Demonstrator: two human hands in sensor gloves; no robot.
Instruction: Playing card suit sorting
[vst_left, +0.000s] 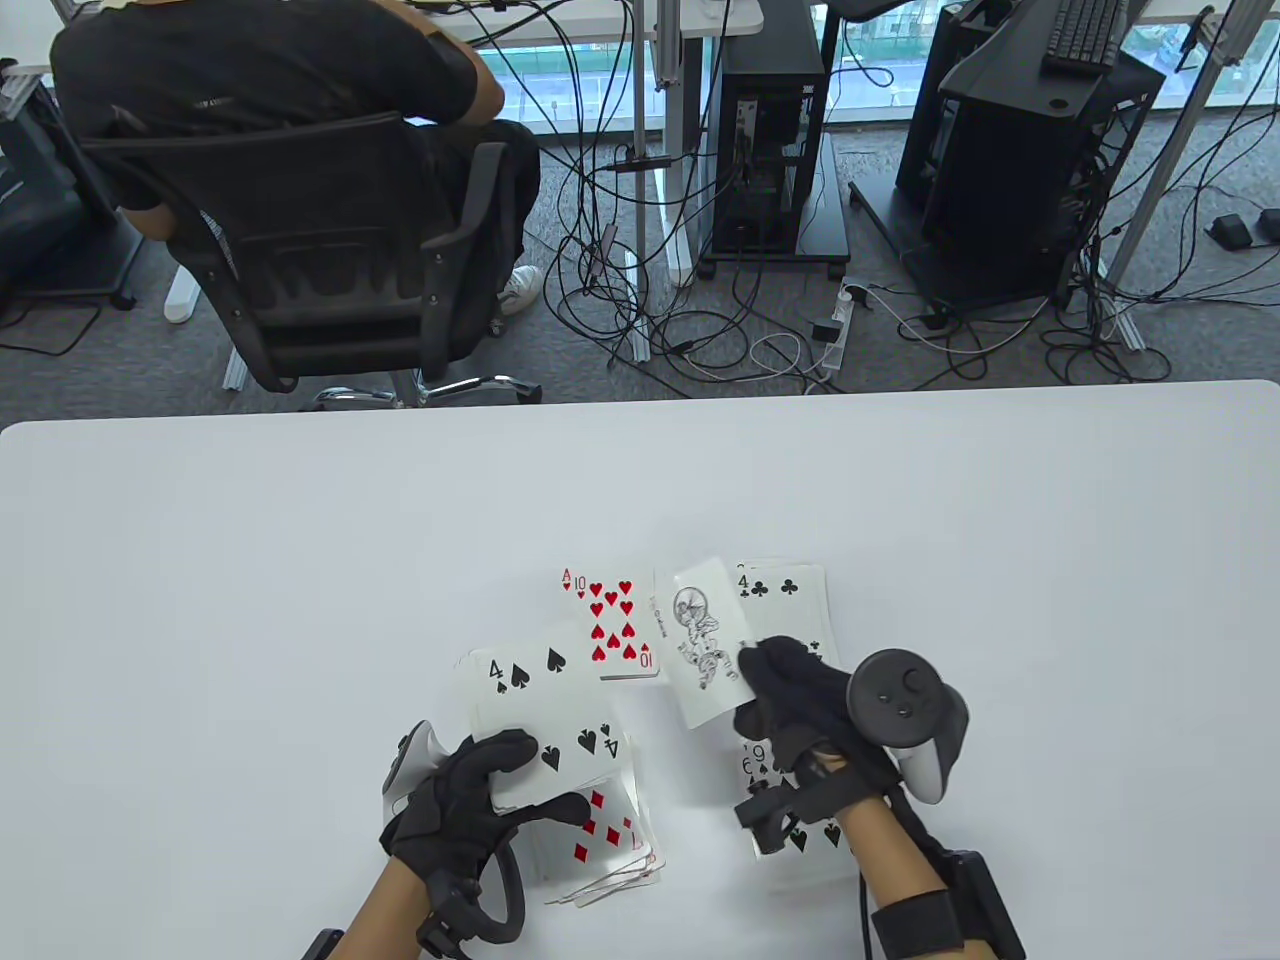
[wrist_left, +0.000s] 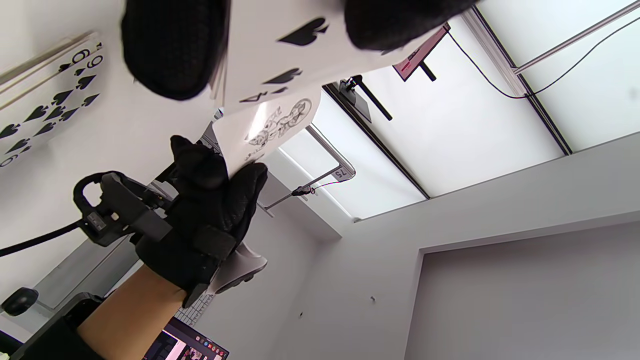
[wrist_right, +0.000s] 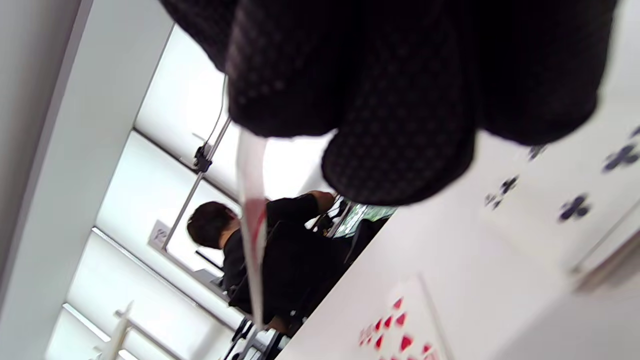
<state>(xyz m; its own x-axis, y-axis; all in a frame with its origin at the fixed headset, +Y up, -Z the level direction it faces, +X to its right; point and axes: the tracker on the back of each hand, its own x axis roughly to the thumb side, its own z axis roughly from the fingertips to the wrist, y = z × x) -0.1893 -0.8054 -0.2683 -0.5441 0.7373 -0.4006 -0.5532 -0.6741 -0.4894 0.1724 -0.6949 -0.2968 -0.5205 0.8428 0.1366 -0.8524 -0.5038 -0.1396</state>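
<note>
My left hand (vst_left: 470, 800) grips a stack of cards above the table, the four of spades (vst_left: 545, 715) on top and red diamond cards (vst_left: 600, 830) fanned beneath. My right hand (vst_left: 790, 690) pinches a joker card (vst_left: 705, 640) by its lower right edge, lifted between the piles. In the left wrist view the joker card (wrist_left: 272, 127) shows below the four of spades (wrist_left: 295, 55). On the table lie a hearts pile topped by the ten of hearts (vst_left: 615, 625), a clubs pile topped by the four of clubs (vst_left: 785, 595), and a spades pile (vst_left: 790, 800) under my right wrist.
The white table (vst_left: 250, 600) has bare room to the left, right and far side. Beyond its far edge a person sits in a black office chair (vst_left: 320, 240), with computer towers (vst_left: 770, 130) and cables on the floor.
</note>
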